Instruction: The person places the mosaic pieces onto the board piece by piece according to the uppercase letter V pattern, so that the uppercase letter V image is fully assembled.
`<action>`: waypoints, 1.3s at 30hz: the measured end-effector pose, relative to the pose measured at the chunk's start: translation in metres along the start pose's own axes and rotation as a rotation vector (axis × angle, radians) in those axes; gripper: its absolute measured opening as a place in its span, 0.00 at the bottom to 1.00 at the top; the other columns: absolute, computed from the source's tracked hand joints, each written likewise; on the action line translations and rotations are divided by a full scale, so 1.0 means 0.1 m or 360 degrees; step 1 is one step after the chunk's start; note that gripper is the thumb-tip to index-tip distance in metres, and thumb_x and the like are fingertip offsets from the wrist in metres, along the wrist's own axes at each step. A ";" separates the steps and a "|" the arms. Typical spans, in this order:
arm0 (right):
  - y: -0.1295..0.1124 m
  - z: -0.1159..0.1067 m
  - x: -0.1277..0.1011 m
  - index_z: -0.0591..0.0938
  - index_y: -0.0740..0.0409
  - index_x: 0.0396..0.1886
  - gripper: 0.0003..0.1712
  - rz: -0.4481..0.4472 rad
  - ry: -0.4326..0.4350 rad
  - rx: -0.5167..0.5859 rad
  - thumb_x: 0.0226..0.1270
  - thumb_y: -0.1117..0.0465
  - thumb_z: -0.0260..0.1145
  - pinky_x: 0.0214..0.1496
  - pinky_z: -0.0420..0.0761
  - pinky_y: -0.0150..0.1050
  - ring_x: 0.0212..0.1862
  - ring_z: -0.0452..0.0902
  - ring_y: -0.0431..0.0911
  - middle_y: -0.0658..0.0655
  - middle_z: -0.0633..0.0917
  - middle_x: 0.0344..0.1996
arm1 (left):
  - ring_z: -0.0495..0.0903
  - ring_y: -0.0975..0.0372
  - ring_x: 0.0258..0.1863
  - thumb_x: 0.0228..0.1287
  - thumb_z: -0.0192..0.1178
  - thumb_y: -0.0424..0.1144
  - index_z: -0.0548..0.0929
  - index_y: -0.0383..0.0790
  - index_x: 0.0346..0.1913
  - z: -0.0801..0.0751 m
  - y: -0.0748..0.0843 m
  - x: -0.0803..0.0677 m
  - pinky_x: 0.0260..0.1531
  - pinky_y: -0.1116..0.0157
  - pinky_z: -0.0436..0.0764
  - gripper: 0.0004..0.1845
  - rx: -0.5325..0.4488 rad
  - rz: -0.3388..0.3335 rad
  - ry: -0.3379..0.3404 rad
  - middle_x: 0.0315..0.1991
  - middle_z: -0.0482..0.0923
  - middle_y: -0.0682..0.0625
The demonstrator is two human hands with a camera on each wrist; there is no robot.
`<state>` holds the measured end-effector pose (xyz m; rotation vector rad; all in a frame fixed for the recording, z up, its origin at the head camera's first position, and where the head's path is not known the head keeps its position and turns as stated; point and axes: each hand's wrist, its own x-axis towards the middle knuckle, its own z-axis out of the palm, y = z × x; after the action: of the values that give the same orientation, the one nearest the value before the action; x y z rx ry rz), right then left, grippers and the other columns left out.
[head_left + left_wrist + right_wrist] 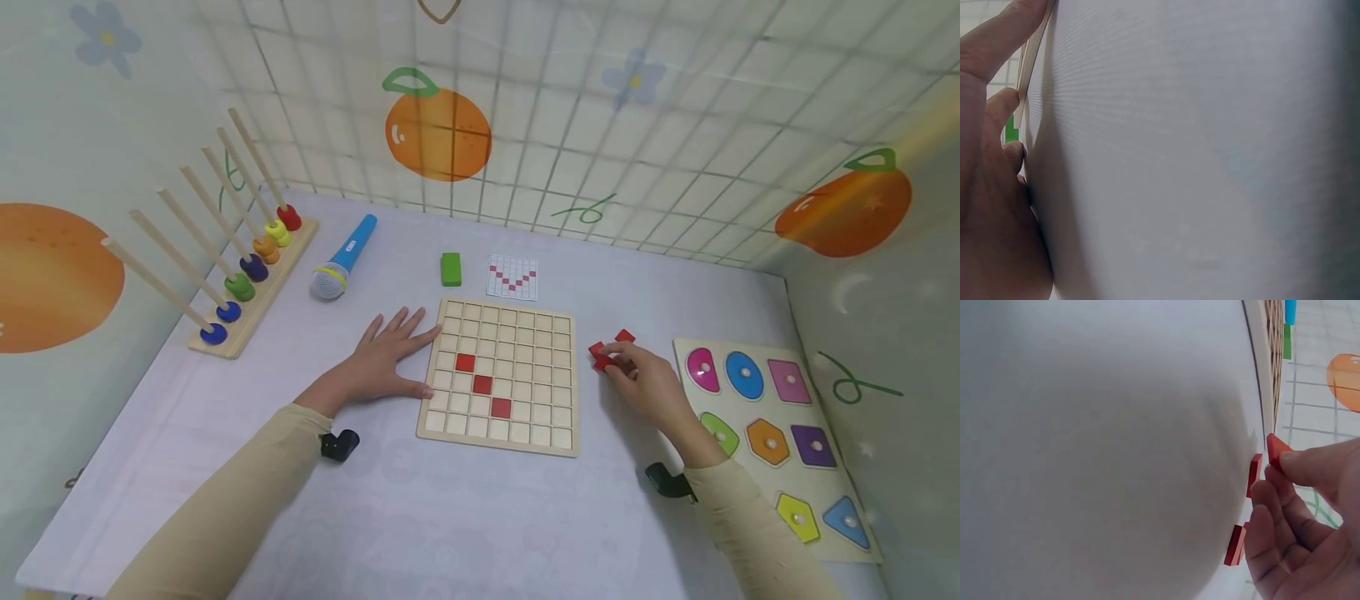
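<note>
A square wooden grid board (495, 445) lies mid-table, with three red tiles (482, 384) in a diagonal line in its cells. At its left side my left hand (386, 358) rests with fingers spread, thumb and forefinger touching the rim. Right of the board, my right hand (643, 379) pinches a red tile (1275, 450) between thumb and forefinger, as the right wrist view shows. Other loose red tiles (625, 336) lie by those fingertips, partly hidden by the hand. Behind the board lies a small card (512, 277) printed with red squares in a V shape.
A green block (451, 269) lies beside the card. To the left are a toy microphone (348, 254) and a wooden base (251, 321) with upright pegs and coloured rings. A shape puzzle board (738, 481) is at the right, partly under the right forearm. Printed curtains surround the table.
</note>
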<state>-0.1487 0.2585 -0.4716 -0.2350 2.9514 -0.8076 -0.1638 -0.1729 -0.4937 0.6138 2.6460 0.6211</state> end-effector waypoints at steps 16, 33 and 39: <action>-0.15 0.01 0.08 0.82 0.54 0.58 0.16 -0.0023 -0.0098 0.0136 0.72 0.62 0.67 0.46 0.85 0.46 0.43 0.81 0.51 0.59 0.88 0.45 | 0.28 0.50 0.81 0.53 0.70 0.69 0.54 0.56 0.82 -0.04 0.05 -0.01 0.76 0.47 0.25 0.58 -0.0007 -0.0015 -0.0016 0.84 0.35 0.47; -0.42 0.12 0.19 0.84 0.52 0.56 0.15 -0.0104 -0.0149 0.0219 0.71 0.62 0.69 0.43 0.85 0.43 0.40 0.81 0.49 0.55 0.87 0.40 | 0.28 0.50 0.81 0.52 0.70 0.69 0.54 0.56 0.82 -0.02 0.04 -0.01 0.76 0.47 0.25 0.58 -0.0015 -0.0010 -0.0003 0.84 0.35 0.48; -0.56 0.17 0.22 0.84 0.49 0.56 0.15 -0.0141 -0.0187 0.0249 0.71 0.61 0.70 0.45 0.85 0.43 0.41 0.81 0.48 0.52 0.87 0.41 | 0.28 0.50 0.81 0.52 0.70 0.70 0.54 0.57 0.82 -0.02 0.04 0.00 0.76 0.47 0.25 0.58 -0.0010 -0.0021 -0.0006 0.84 0.35 0.48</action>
<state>-0.1618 0.1988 -0.4584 -0.3911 2.7689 -0.9941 -0.1630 -0.1702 -0.4897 0.5951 2.6413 0.6233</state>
